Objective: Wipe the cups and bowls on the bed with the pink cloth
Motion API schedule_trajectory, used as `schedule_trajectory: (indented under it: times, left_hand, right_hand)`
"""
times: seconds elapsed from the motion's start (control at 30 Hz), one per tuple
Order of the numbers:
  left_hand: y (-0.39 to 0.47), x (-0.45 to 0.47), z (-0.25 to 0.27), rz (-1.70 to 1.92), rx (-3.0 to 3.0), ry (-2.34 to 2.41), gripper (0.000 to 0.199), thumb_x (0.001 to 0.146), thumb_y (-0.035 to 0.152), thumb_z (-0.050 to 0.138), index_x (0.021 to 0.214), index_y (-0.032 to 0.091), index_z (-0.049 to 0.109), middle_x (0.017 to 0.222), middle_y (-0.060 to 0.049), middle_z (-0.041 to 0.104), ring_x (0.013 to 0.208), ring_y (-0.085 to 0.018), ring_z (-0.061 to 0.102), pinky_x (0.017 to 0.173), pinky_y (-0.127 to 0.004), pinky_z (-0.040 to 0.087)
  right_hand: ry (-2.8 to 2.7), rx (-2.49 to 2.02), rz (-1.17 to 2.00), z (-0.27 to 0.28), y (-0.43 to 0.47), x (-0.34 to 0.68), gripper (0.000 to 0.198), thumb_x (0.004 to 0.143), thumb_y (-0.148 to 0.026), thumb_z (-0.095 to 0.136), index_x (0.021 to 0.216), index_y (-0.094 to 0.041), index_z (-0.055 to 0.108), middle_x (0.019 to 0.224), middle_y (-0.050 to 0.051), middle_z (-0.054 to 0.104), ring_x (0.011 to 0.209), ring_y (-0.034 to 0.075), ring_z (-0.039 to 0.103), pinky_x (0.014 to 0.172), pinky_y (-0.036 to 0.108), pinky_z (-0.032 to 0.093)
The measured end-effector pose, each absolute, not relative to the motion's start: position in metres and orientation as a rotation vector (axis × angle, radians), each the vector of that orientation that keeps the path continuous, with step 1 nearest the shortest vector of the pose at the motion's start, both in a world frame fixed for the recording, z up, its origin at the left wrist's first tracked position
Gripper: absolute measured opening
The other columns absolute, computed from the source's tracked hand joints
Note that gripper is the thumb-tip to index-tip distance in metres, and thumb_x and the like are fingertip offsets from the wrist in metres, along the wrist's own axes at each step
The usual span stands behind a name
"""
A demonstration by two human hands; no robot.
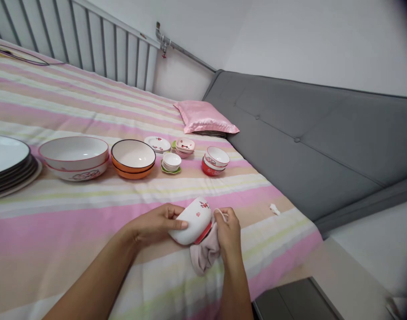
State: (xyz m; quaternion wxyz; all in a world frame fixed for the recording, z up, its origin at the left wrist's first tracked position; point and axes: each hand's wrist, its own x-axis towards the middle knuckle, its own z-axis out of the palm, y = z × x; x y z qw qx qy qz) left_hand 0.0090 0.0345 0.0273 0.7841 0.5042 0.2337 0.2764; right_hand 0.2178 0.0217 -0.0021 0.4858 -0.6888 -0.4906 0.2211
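Note:
A white bowl (190, 222) with small red flowers is tipped on its side above the striped bedspread. My left hand (160, 223) grips it, thumb across the outer wall and fingers behind. On the right, my right hand (228, 229) is closed on a pale pink cloth (205, 255), which hangs down beside the bowl and touches its red base. Part of the cloth is hidden by the bowl and fingers. Just beyond the hands stands a stack of small bowls (216, 161), white above and red below.
Along the bed (100, 213) stand stacked plates (10, 153), large white bowls (75, 155), orange bowls (133, 160), small white dishes (172, 161), flowered plates (157, 143) and pink dishes (184, 146). A pink pillow (206, 116) lies by the grey headboard (290, 124). A white scrap (274, 209) lies near the edge.

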Motion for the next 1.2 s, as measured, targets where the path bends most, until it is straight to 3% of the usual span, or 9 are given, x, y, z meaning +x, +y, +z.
schedule_trajectory:
  times: [0.23, 0.43, 0.67, 0.93, 1.2]
  left_hand:
    - [0.042, 0.008, 0.026, 0.857, 0.894, 0.8, 0.034, 0.074, 0.04, 0.07, 0.096, 0.014, 0.071, 0.078, -0.008, 0.07, 0.065, -0.015, 0.058, 0.06, -0.023, 0.044]
    - [0.046, 0.009, 0.024, 0.96, 0.824, 0.891, 0.04, 0.072, 0.04, 0.07, 0.101, 0.013, 0.07, 0.086, -0.009, 0.07, 0.071, -0.018, 0.06, 0.063, -0.025, 0.045]
    - [0.044, 0.011, 0.03, 1.011, 0.738, 0.855, 0.038, 0.068, 0.034, 0.075, 0.098, 0.01, 0.071, 0.09, -0.013, 0.072, 0.073, -0.019, 0.063, 0.063, -0.025, 0.046]
    - [0.047, 0.012, 0.026, 1.089, 0.612, 0.912, 0.033, 0.07, 0.03, 0.073, 0.097, 0.012, 0.07, 0.086, -0.008, 0.073, 0.066, -0.016, 0.063, 0.057, -0.024, 0.048]
    - [0.048, 0.015, 0.031, 1.137, 0.489, 0.891, 0.027, 0.077, 0.022, 0.066, 0.102, 0.012, 0.067, 0.09, -0.009, 0.073, 0.068, -0.019, 0.067, 0.061, -0.028, 0.055]
  right_hand:
    - [-1.252, -1.689, 0.377, 0.005, 0.019, 0.223, 0.02, 0.076, -0.038, 0.055, 0.074, -0.019, 0.061, 0.072, 0.004, 0.068, 0.068, 0.02, 0.061, 0.062, 0.027, 0.044]
    - [-1.39, -1.506, 0.344, 0.027, 0.008, 0.202, 0.013, 0.079, -0.028, 0.055, 0.082, -0.019, 0.064, 0.08, 0.003, 0.067, 0.073, 0.018, 0.06, 0.068, 0.027, 0.047]
    - [-1.687, -1.227, 0.258, 0.04, -0.002, 0.184, 0.018, 0.084, -0.019, 0.052, 0.091, -0.02, 0.069, 0.091, 0.005, 0.068, 0.088, 0.017, 0.063, 0.083, 0.03, 0.049]
    - [-1.689, -1.272, 0.374, 0.031, 0.006, 0.191, 0.026, 0.09, -0.024, 0.045, 0.101, -0.019, 0.067, 0.104, 0.008, 0.067, 0.1, 0.019, 0.061, 0.091, 0.033, 0.047]
    - [-1.578, -1.418, 0.461, 0.016, 0.013, 0.196, 0.029, 0.089, -0.028, 0.044, 0.103, -0.016, 0.067, 0.106, 0.01, 0.069, 0.099, 0.021, 0.062, 0.09, 0.034, 0.046]
